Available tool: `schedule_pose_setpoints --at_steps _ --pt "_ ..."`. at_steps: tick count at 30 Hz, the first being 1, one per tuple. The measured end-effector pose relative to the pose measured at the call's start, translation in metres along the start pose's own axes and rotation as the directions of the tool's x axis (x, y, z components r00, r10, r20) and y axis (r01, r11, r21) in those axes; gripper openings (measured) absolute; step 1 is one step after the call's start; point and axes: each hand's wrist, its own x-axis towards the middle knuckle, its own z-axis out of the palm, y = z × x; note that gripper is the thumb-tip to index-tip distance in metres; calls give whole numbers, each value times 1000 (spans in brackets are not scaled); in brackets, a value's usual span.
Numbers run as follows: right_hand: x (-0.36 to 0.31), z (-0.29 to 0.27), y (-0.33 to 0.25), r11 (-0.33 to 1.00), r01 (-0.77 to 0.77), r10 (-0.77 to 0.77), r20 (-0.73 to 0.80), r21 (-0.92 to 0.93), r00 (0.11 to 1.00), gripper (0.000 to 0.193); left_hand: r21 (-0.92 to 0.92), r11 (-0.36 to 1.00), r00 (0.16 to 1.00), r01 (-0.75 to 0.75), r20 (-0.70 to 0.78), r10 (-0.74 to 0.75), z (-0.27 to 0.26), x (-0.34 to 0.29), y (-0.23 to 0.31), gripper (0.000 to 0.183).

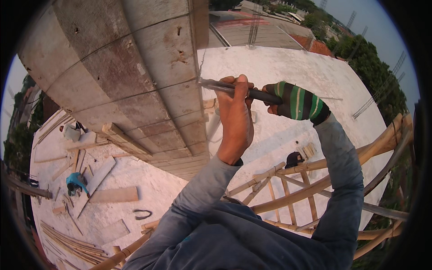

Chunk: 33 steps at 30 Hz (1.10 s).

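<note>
A long, dark metal hand tool with a black grip (263,96) spans both of my hands. Bare, my left hand (236,121) wraps its fingers and thumb around the tool near its metal end. My right hand (297,103), in a black glove with green and pale stripes, grips the other end. The tool's metal tip meets the edge of a tall wooden panel (135,74), beside a thin wire (202,60). Whether the tip holds the wire is too small to tell.
Bamboo scaffold poles (310,166) cross below my right arm. A short timber (119,135) juts from the panel. On the pale slab (292,67) far below are a person in blue (76,182), another person (72,132), loose boards (112,195) and a dark-capped head (294,159).
</note>
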Motion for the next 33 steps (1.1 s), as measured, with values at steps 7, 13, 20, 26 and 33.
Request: schedule_pose_setpoints --at_steps 7,13,20,26,33 --pt "5 -5 3 996 28 -38 113 89 993 20 40 999 1000 -7 28 6 -3 -3 2 31" --pt "12 -5 10 983 58 -83 138 177 987 21 59 998 999 -17 51 14 -4 -5 5 33" --pt "7 -6 12 950 -14 -32 142 311 989 22 62 998 999 -18 39 16 -4 -5 5 31" --pt "9 -6 4 973 -22 -26 205 230 978 29 105 994 999 -17 50 12 -9 -7 8 30" --pt "-19 21 9 971 26 -55 116 239 992 60 220 974 992 -61 121 34 -50 -14 32 49"
